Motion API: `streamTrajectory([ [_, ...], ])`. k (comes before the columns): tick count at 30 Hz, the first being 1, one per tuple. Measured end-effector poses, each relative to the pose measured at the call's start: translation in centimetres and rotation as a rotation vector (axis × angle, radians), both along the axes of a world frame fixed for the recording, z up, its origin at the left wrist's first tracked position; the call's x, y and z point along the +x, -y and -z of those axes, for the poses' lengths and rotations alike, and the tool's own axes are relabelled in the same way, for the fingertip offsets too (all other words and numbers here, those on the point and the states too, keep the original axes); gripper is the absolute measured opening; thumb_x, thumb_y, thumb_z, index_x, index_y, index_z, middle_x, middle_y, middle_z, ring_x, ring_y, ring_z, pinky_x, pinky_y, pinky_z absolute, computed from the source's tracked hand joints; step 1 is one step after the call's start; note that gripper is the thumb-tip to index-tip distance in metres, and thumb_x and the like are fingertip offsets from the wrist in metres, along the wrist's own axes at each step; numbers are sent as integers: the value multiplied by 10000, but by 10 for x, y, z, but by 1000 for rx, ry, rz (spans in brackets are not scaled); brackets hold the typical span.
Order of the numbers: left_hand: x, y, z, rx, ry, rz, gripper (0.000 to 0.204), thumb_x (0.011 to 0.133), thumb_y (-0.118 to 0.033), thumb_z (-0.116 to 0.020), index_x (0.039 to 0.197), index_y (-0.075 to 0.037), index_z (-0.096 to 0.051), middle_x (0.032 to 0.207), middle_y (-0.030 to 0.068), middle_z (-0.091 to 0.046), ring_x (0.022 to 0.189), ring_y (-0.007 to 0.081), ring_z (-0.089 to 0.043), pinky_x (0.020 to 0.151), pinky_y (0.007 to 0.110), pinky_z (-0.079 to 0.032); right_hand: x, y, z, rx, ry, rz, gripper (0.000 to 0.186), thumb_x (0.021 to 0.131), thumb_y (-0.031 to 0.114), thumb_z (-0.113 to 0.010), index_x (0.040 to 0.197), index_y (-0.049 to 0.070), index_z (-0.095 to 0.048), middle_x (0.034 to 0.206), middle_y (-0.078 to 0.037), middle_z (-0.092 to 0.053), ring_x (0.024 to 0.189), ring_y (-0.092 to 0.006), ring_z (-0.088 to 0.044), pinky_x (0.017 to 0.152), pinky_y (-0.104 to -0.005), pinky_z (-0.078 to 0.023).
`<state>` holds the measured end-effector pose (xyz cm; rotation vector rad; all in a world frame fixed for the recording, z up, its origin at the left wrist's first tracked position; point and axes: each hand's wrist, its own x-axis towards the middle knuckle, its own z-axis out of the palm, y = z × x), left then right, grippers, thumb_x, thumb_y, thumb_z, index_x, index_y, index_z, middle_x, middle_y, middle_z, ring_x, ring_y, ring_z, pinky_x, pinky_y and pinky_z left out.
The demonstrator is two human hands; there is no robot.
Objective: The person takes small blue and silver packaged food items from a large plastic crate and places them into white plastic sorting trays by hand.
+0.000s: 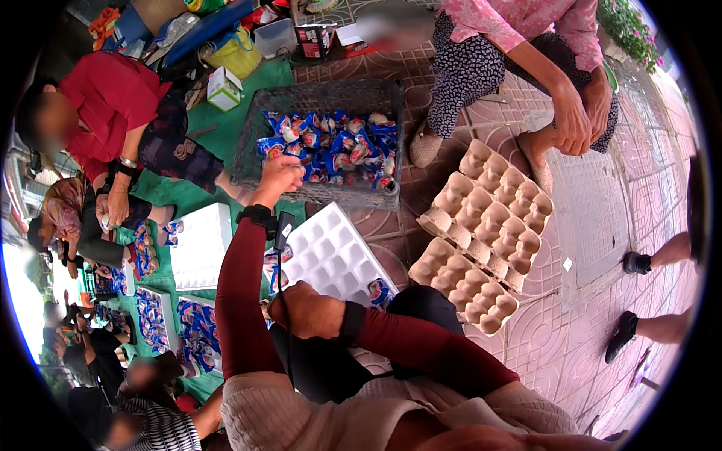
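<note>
My left hand (281,174) reaches over the near-left edge of a dark plastic crate (252,120). Its fingers are curled beside the blue-and-white wrapped packets (346,146) heaped inside; what they grip, if anything, I cannot make out. Close to my lap, my right hand (310,311) is closed, bent at the wrist, its fingertips mostly hidden. Between hand and crate lies a white moulded tray (331,244) with rows of hollows, mostly bare. One wrapped packet (380,291) sits at its near right corner, and more packets (272,267) show along its left side.
Brown pulp egg trays (481,233) lie on the paving at right. A person in a pink top (519,30) sits beyond them. Another in red (113,105) bends at left, near a white foam box (201,248) on a green mat. Several people and packet-filled trays stretch farther left.
</note>
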<state>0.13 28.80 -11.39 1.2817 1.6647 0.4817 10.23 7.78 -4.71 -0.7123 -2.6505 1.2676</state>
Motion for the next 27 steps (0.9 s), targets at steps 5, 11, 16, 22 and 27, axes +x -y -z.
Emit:
streamTrajectory([
  [5, -25, -18, -5, 24, -3, -131, 252, 713, -96, -626, 956, -63, -571, 763, 22, -614, 548, 84, -574, 450, 214, -450, -3, -1, 7, 87, -6, -28, 139, 701, 78, -511, 814, 25, -573, 747, -149, -593, 735, -304, -596, 620, -391, -439],
  [11, -30, -65, 5, 7, -306, 110, 172, 693, -90, -635, 860, -66, -604, 726, 28, -594, 540, 96, -559, 459, 243, -441, -2, -16, 20, 100, -62, 70, 132, 703, 83, -516, 806, 36, -584, 763, -133, -605, 741, -276, -605, 608, -393, -436],
  [16, -27, -95, 32, 62, -839, 665, 245, 636, -153, -629, 858, -48, -620, 907, 175, -598, 896, 339, -560, 760, 419, -452, -6, -27, 35, 110, -160, 156, 82, 638, 84, -549, 686, 58, -610, 717, -112, -617, 689, -260, -613, 543, -379, -425],
  [22, 3, -133, 26, 42, -1050, 795, 271, 680, -123, -559, 934, -45, -612, 1023, 182, -571, 955, 332, -550, 805, 399, -451, -5, -47, 43, 131, -137, 113, 137, 646, 74, -535, 765, 7, -548, 630, -139, -586, 598, -268, -608, 493, -350, -432],
  [27, 39, -145, 35, -168, -1056, 795, 334, 623, -123, -634, 934, -5, -601, 1016, 180, -580, 937, 330, -566, 759, 408, -475, -12, -57, 49, 43, 30, 45, 162, 616, 120, -527, 742, 26, -562, 748, -136, -584, 731, -239, -562, 626, -322, -405],
])
